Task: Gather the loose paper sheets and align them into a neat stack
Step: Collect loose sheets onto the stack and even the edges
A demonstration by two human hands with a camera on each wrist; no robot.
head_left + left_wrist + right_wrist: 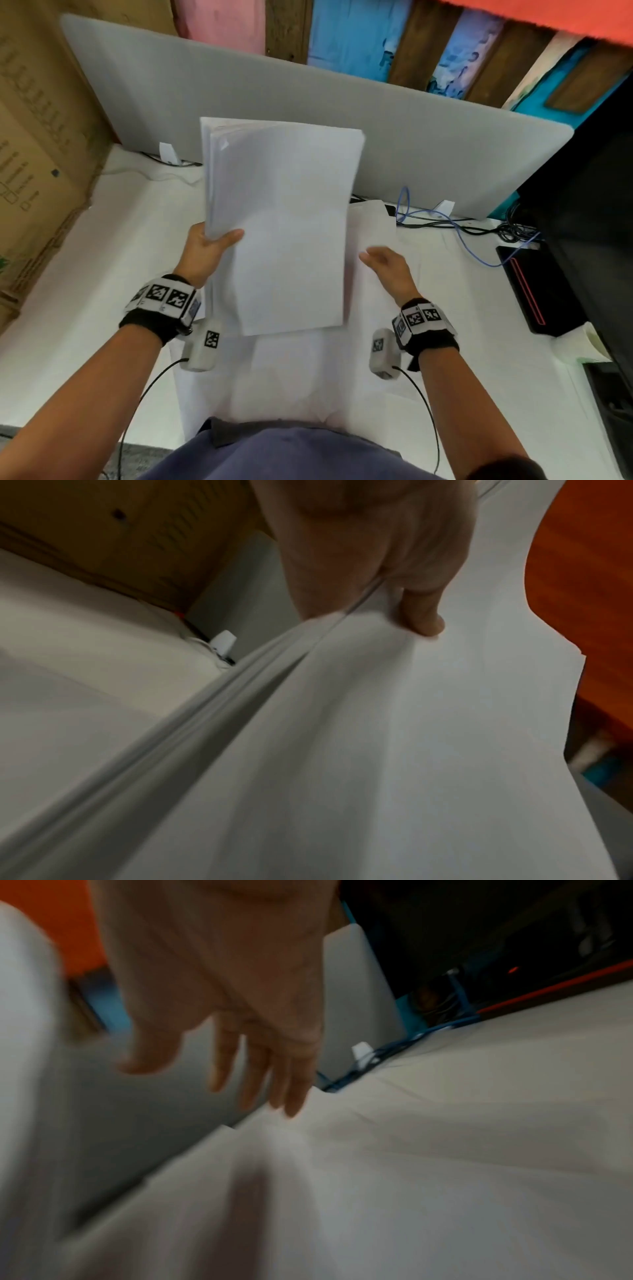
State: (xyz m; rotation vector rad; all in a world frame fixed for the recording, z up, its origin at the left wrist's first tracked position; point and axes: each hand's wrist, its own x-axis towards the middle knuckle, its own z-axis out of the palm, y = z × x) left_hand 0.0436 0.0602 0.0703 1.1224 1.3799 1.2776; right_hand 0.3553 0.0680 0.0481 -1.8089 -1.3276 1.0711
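Observation:
A bundle of white paper sheets (281,219) is lifted above the table, its left edges fanned and uneven. My left hand (209,245) pinches the bundle's left edge, thumb on top; the left wrist view shows the thumb (424,615) pressing the bundle of sheets (377,750). My right hand (383,262) hovers with straight fingers just right of the bundle, holding nothing; in the right wrist view the right hand (260,1074) hangs over loose sheets (377,1177). More loose sheets (373,222) lie on the white table, partly hidden under the bundle.
A grey divider panel (445,147) stands along the table's far edge. Blue and black cables (455,222) run at the back right. A black device with a red stripe (527,291) and a dark monitor (589,219) are at right. Cardboard (37,154) stands at left.

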